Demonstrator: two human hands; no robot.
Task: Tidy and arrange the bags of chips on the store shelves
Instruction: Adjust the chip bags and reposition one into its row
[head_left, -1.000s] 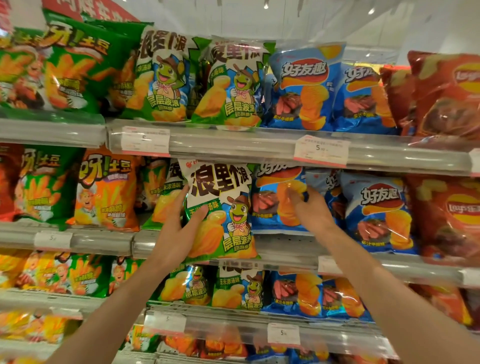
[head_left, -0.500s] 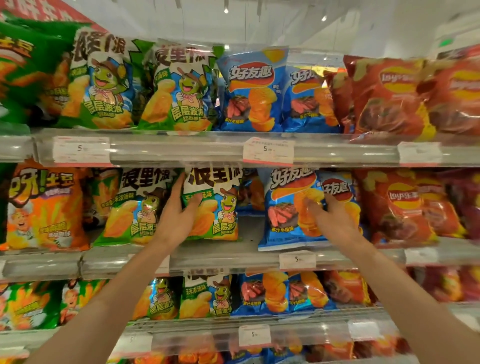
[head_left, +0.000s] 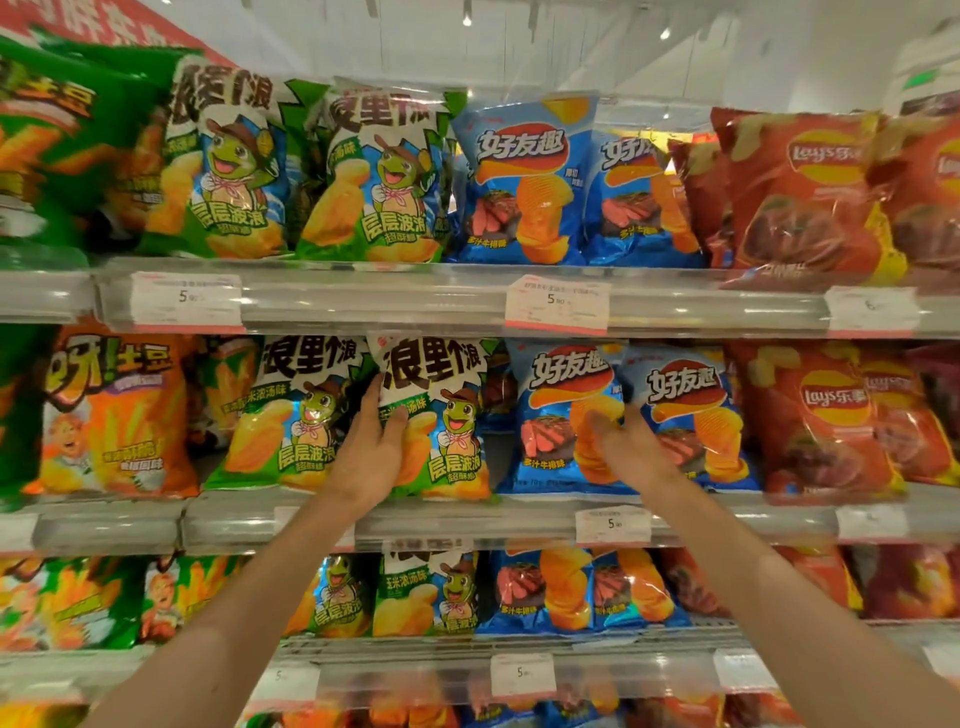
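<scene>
From the head camera, both my arms reached up to the middle shelf. My left hand gripped the left edge of a green frog bag standing upright on that shelf, fingers laid across its front and thumb tucked behind the side. My right hand lay with straight fingers against the front of a blue steak-flavour bag, at the seam where it met a second blue bag just beside it; the hand was pressing, not clasping.

Another green frog bag stood touching the one I held, on its left, partly overlapped by it. Further left stood an orange bag, and to the right of the blue pair a red Lay's bag leaned over the shelf lip. The top shelf carried the same order of green, blue and red bags, and the lower shelf repeated it under my forearms, which hid part of that row.

The bags were glossy, puffed film pillows with crimped top seams, throwing back the ceiling lights. The shelf fronts were clear plastic rails holding white price tags, their print too blurred to read fully.
</scene>
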